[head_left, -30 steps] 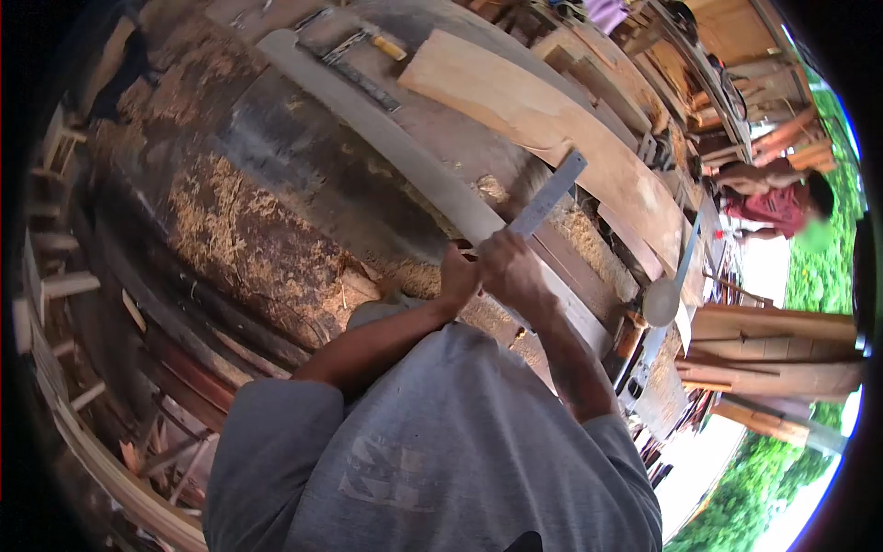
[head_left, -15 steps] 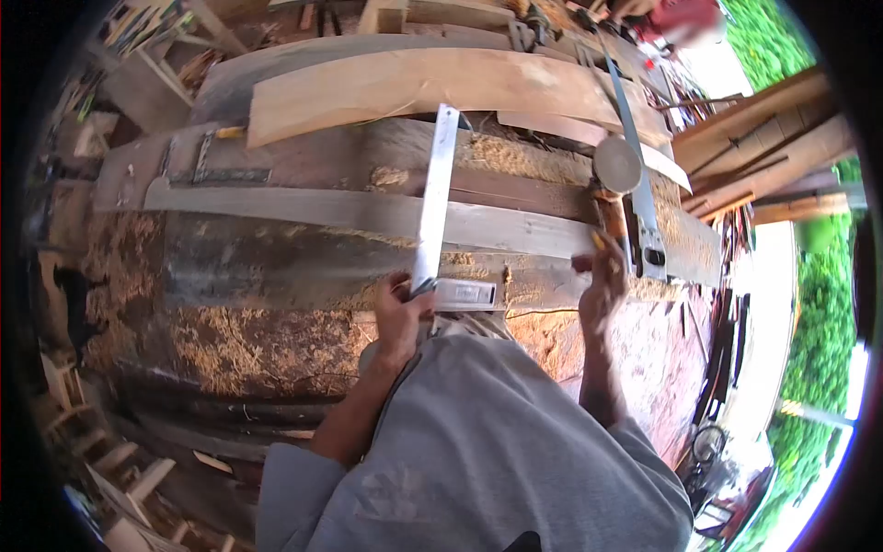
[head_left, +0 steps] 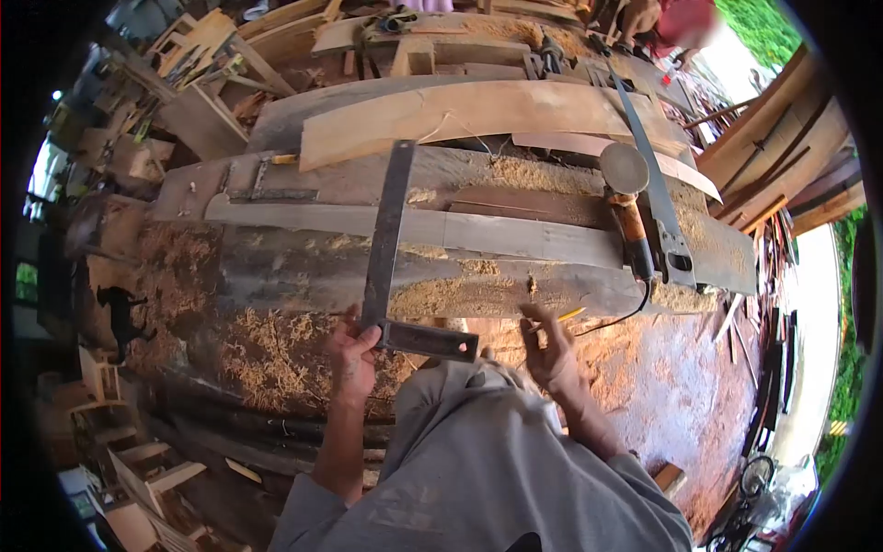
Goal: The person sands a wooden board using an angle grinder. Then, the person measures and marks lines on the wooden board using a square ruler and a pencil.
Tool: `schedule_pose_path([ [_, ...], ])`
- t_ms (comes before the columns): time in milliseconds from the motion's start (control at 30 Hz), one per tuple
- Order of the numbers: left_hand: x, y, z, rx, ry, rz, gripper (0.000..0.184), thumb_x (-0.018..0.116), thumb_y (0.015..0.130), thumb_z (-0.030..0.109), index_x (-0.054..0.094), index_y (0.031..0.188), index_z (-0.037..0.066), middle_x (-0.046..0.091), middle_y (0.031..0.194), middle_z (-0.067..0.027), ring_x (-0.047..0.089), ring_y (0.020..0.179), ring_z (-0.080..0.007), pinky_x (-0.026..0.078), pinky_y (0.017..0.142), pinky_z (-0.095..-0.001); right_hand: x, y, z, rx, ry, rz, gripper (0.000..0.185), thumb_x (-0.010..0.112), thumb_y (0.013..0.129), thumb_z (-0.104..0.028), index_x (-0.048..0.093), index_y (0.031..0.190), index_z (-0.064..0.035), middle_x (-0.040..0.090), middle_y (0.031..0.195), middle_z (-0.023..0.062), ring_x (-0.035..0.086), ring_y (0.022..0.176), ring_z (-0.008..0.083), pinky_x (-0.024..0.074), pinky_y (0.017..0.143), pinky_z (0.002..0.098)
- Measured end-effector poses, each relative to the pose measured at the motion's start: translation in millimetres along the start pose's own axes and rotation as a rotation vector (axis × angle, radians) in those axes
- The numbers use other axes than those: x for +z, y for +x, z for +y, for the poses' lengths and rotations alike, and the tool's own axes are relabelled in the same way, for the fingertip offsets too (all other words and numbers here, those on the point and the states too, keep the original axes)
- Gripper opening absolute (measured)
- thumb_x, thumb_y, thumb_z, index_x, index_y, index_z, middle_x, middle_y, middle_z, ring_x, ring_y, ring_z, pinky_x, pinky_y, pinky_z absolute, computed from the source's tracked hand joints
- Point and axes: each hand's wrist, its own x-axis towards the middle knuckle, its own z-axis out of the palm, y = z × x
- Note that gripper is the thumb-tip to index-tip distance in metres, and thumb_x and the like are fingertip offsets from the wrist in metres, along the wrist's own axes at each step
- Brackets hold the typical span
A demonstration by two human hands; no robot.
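My left hand (head_left: 353, 359) grips a try square (head_left: 388, 230) at its corner. The dark blade points away from me over a long pale board (head_left: 331, 218), and the stock reaches right in front of my shirt. In my right hand (head_left: 554, 354) a yellow pencil (head_left: 572, 314) sits between the fingers, with its end sticking out to the right. That hand hovers near the bench's front edge, right of the square's stock. Beyond it lies a power tool with a round disc (head_left: 624, 168) and a black cord. A handsaw (head_left: 676, 261) rests beside this tool.
A wide curved board (head_left: 478, 106) lies across the far side of the bench. Another metal square (head_left: 276, 194) is at the left. Shavings (head_left: 276, 359) cover bench and ground. A black dog (head_left: 121, 317) stands at left; a person in red (head_left: 681, 28) is at upper right.
The square has swung and shifted left and nearer to me, its face turning from bright to dark. My right hand has moved nearer and left, away from the power tool, with the pencil.
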Motion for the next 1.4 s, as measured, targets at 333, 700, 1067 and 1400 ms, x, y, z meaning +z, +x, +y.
schedule_pose_path([
  [333,-5.9,-141.5,-39.4,-0.188,-0.052,0.078,0.055,0.07,0.085,-0.005,0.053,0.137,0.001,0.066,0.113,-0.0067,0.065,0.096,-0.0165,0.055,0.083,-0.0301,33.6,-102.6,-71.9,-0.196,-0.179,-0.313,0.069,0.085,0.075,-0.027,0.055,0.133,-0.0015,0.058,0.133,0.0208,0.053,0.119,0.0426,0.0423,0.103,0.0524],
  [700,-121.1,-155.5,1.2,-0.074,0.194,-0.172,0.065,0.067,0.099,0.018,0.035,0.153,0.0,0.066,0.116,-0.0096,0.064,0.102,-0.0135,0.053,0.087,-0.0293,101.4,-111.2,-89.1,-0.343,0.009,-0.693,0.054,0.081,0.068,-0.024,0.061,0.115,-0.0036,0.068,0.086,0.0159,0.068,0.08,0.0356,0.0562,0.068,0.0447],
  [1067,-317.2,35.2,178.1,0.406,-0.536,0.254,0.049,0.05,0.107,0.038,0.045,0.141,0.003,0.056,0.13,-0.0168,0.059,0.117,-0.0271,0.052,0.098,-0.0406,347.1,-55.6,-196.4,-0.624,0.452,-0.85,0.056,0.079,0.076,-0.043,0.063,0.112,-0.0038,0.066,0.088,0.0117,0.065,0.078,0.03,0.0524,0.07,0.0387],
  [1400,-331.0,265.7,228.4,0.21,-0.26,0.364,0.068,0.076,0.084,0.008,0.043,0.143,0.007,0.062,0.106,-0.011,0.064,0.088,-0.0227,0.059,0.076,-0.0366,433.4,31.0,-253.2,0.822,0.758,0.025,0.038,0.061,0.098,-0.039,0.064,0.087,-0.0032,0.066,0.074,0.0104,0.065,0.061,0.0212,0.0521,0.055,0.0331],
])
